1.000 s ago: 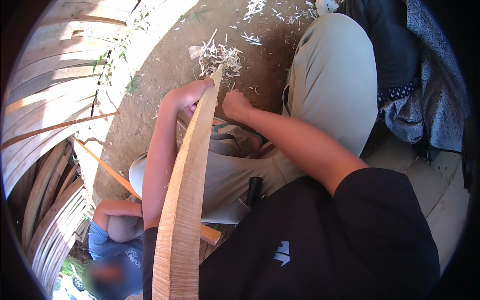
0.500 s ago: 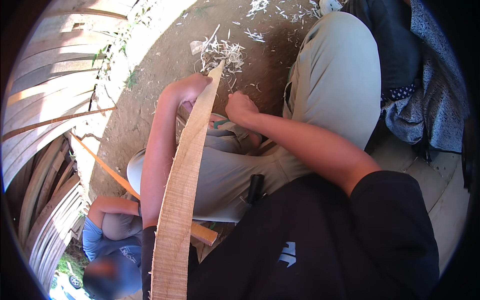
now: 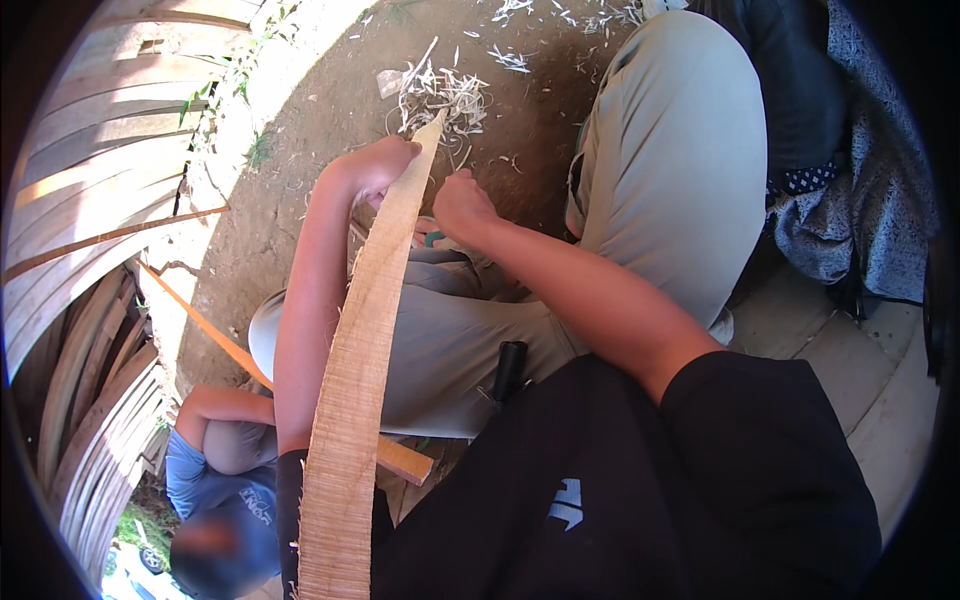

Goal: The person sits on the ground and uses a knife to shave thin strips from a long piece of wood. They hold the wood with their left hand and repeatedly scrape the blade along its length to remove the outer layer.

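A long, pale wooden board (image 3: 355, 370) with rough, splintered edges runs from my body out to a narrow far tip. My left hand (image 3: 375, 168) is closed round it close to that tip, with the fingers partly hidden behind the wood. Just right of the board, my right hand (image 3: 463, 208) is a closed fist; whatever it may hold is hidden. Beyond the tip, a heap of curled wood shavings (image 3: 455, 100) lies on the dirt. A black cylindrical thing, like a handle (image 3: 510, 368), rests at my lap.
Another person (image 3: 225, 480) in a blue shirt sits at lower left, beside an orange-brown strip of wood (image 3: 205, 325). Stacked planks (image 3: 120, 140) line the left side. Patterned dark cloth (image 3: 860, 210) hangs at right above wooden boards (image 3: 815, 370). More shavings (image 3: 512, 60) are scattered on the ground.
My right fist has shifted left, closer to the board, and its forearm and elbow have swung left. The left hand keeps its grip, and the board has moved only slightly.
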{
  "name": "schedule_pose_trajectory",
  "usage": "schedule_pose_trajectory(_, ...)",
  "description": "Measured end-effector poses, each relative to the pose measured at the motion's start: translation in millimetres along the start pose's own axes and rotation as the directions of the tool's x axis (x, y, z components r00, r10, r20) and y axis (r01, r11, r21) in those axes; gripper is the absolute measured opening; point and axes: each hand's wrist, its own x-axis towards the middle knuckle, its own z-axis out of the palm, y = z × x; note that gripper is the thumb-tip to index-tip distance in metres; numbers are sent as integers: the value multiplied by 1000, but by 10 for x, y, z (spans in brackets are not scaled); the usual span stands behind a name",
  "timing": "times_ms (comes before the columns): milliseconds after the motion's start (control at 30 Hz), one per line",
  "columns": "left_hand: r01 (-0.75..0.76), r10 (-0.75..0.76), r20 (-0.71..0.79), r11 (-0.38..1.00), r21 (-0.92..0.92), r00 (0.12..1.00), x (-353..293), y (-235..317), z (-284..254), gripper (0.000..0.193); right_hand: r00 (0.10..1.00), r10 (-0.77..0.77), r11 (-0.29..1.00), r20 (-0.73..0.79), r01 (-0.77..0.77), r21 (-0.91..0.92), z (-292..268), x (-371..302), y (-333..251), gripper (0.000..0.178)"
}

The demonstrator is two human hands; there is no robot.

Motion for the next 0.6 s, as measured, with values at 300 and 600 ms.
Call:
schedule_pose_trajectory(300,-29,29,15,999,-28,999,129,-65,15,38,997,44,996,-69,-49,-71,50,283,-21,36)
schedule_pose_trajectory(600,-71,71,8,997,24,997,125,-38,-17,37,989,-138,914,-58,105,-392,-27,898,18,33)
